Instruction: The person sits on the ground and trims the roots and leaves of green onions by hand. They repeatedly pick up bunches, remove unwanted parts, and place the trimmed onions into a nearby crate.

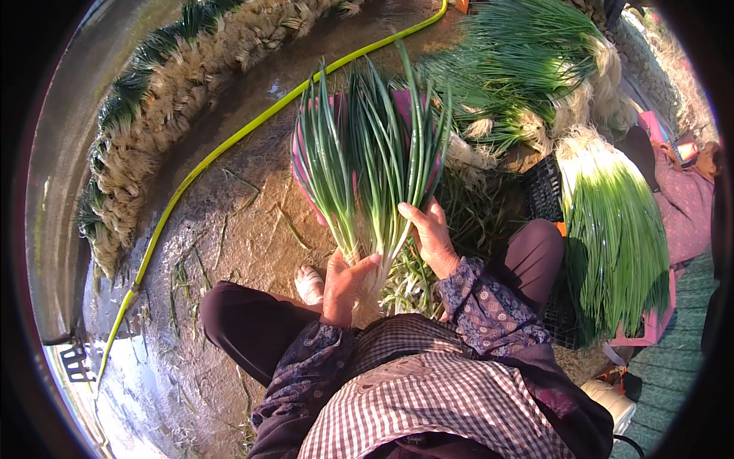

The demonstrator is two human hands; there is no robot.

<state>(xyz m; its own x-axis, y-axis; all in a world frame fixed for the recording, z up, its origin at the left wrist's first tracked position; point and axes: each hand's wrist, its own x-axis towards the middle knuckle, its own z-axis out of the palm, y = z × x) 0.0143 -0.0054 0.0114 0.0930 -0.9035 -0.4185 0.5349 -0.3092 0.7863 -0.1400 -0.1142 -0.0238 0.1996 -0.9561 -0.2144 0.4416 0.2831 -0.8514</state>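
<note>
A bunch of green onions (375, 155) fans out in front of me, its green leaves pointing away and its roots toward my lap. My left hand (346, 286) grips the pale lower stalks near the roots. On the bunch's right side, my right hand (431, 238) holds stalks with its thumb laid across them. The leaves lie over a pink-purple object (404, 109), mostly covered, whose kind I cannot tell. Beneath my right wrist is a heap of loose trimmings (412, 284).
A yellow-green hose (229, 140) curves across the wet floor. Tied bundles with roots (160, 109) line the left. More green onions (516, 57) are piled at the upper right. A large sheaf (613, 241) lies over a black crate (542, 186). A person's pink sleeve (682, 201) shows beyond.
</note>
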